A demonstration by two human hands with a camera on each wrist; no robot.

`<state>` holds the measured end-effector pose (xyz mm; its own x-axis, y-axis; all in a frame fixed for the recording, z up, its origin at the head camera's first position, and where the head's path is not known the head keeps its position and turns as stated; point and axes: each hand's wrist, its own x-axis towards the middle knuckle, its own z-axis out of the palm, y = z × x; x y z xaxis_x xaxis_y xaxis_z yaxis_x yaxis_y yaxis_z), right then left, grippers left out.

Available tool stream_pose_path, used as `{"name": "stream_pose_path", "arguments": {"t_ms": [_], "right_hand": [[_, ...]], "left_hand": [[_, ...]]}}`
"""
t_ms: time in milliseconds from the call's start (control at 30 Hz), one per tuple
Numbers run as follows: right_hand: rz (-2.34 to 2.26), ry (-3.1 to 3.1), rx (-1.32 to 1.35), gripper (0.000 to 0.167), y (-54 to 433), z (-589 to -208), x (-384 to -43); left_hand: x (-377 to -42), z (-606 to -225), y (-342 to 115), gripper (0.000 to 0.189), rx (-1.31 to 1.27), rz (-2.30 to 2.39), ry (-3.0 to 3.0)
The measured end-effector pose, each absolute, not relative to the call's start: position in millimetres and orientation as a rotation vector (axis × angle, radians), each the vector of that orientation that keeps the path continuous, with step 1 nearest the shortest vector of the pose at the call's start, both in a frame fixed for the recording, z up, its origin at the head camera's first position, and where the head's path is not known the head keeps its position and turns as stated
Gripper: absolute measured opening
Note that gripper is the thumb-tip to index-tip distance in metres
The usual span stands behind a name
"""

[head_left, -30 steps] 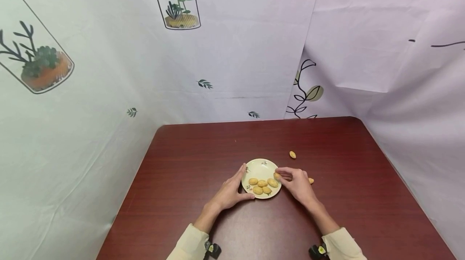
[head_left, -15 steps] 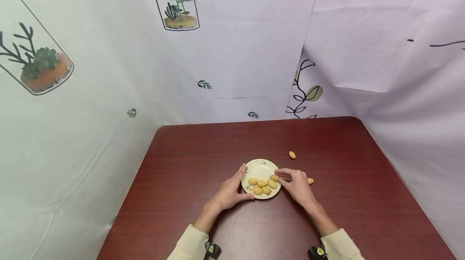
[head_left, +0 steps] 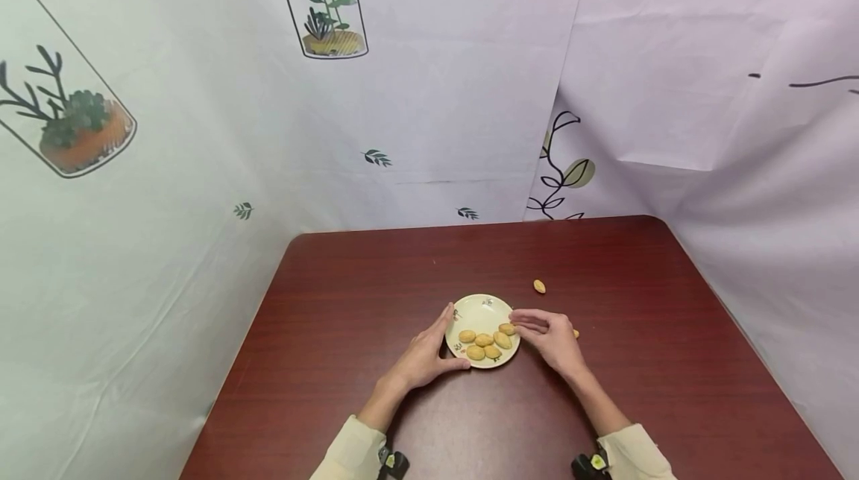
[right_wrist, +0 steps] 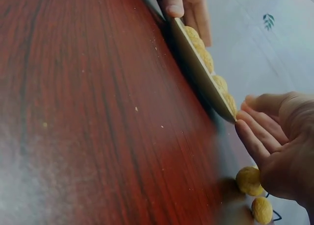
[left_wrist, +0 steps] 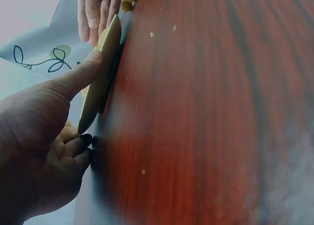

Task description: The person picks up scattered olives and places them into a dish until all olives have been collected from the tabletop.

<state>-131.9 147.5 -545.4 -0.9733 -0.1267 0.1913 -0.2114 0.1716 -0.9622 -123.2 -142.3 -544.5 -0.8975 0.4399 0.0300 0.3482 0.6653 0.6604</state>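
A small pale plate (head_left: 478, 310) with a printed rim lies on the table. Several rough yellow oval pieces (head_left: 484, 340) are on it, mostly toward its near side; their kind is unclear. My left hand (head_left: 421, 355) grips the plate's left edge, thumb on the near rim and fingers along the far left side. At the right edge is my right hand (head_left: 552, 338), its extended fingers close beside the rim and a yellow piece (head_left: 506, 329). In the right wrist view nothing lies between the thumb and fingers of the right hand (right_wrist: 289, 137).
One loose yellow piece (head_left: 540, 286) lies on the dark red table (head_left: 376, 271) beyond the plate to the right. Another (head_left: 576, 333) shows partly behind my right hand. Printed cloth (head_left: 429, 92) hangs around the table.
The right hand lowered a yellow piece onto the plate's right side, let go of it, and drew back slightly to the right. The left hand has stayed on the plate.
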Motion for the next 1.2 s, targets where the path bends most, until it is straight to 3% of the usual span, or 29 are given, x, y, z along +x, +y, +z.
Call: {"name": "stream_pose_path", "arguments": {"t_ms": [367, 867, 1200], "right_hand": [[2.21, -2.167, 0.459, 0.049, 157, -546, -136], [2.017, -2.121, 0.643, 0.089, 183, -544, -136], [1.984, -2.163, 0.587, 0.091, 217, -543, -130]], "left_hand": [[-123, -543, -142, 0.114, 0.664, 1.053, 2.743], [-123, -545, -142, 0.114, 0.67, 1.051, 2.746], [-123, -546, -142, 0.115, 0.668, 1.06, 2.746]]}}
